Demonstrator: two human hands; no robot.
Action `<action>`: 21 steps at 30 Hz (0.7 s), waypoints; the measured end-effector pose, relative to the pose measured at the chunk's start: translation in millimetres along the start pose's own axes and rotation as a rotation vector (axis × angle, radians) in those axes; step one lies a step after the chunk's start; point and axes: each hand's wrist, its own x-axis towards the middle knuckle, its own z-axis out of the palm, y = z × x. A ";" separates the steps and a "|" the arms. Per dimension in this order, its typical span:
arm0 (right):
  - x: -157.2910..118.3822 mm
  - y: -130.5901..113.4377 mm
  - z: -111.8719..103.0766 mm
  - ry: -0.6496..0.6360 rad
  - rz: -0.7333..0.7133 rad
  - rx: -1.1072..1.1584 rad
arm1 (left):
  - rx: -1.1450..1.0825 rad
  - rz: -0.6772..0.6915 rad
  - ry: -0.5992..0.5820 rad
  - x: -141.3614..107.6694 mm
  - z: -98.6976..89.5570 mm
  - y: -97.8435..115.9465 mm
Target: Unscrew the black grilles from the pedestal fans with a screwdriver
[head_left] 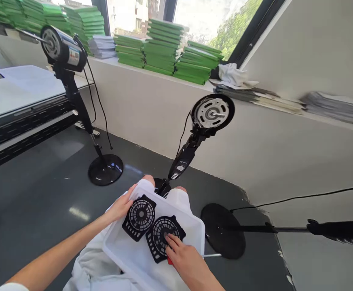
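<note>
A white plastic tray (201,230) rests on my lap. Two black slotted fan motor covers lie in it, the left cover (141,218) beside the right cover (161,232). With my left hand (122,207) I grip the tray's left rim, close to the left cover. My right hand (184,258) is curled around a screwdriver (212,255); its red handle shows under the fingers and its metal shaft sticks out to the right. The fingertips of that hand touch the middle of the right cover.
A stand fan without its grille (212,113) stands ahead of my knees. Another fan (64,50) is at left by a table (27,87); a round fan base (225,232) is at right. Green stacks (161,50) line the sill. A cable (297,197) crosses at right.
</note>
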 end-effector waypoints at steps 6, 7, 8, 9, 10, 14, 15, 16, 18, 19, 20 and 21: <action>2.5 9.0 -47.1 0.065 0.190 0.772 | 0.102 -0.128 0.054 -14.3 -20.6 -4.1; 4.9 12.2 -57.7 0.082 0.309 0.944 | 0.124 -0.099 0.098 -15.4 -21.7 0.3; 8.3 15.5 -67.5 0.105 0.450 1.117 | 0.133 -0.043 0.149 -16.0 -21.5 7.0; 12.5 18.6 -76.3 0.138 0.595 1.286 | 0.118 0.027 0.191 -16.1 -19.6 15.9; 17.4 21.4 -83.7 0.183 0.727 1.442 | 0.069 0.094 0.199 -15.8 -16.0 26.7; 39.4 26.7 -97.5 0.419 0.976 1.816 | -0.440 0.189 -0.145 -9.5 9.1 77.1; 44.0 27.1 -98.1 0.480 0.995 1.851 | -0.568 0.173 -0.207 -6.6 15.0 88.4; 47.7 27.5 -98.3 0.536 1.010 1.877 | -0.662 0.149 -0.233 -3.1 19.4 98.3; 52.7 29.1 -99.3 0.632 1.029 1.906 | -0.744 0.103 -0.191 4.8 22.6 114.2; 54.0 30.5 -100.8 0.665 1.028 1.906 | -0.746 0.091 -0.159 8.8 21.6 120.4; 54.7 32.4 -103.2 0.688 1.020 1.896 | -0.738 0.087 -0.129 12.6 19.2 125.8; 54.8 34.7 -106.5 0.704 1.009 1.876 | -0.727 0.093 -0.098 16.3 16.0 130.9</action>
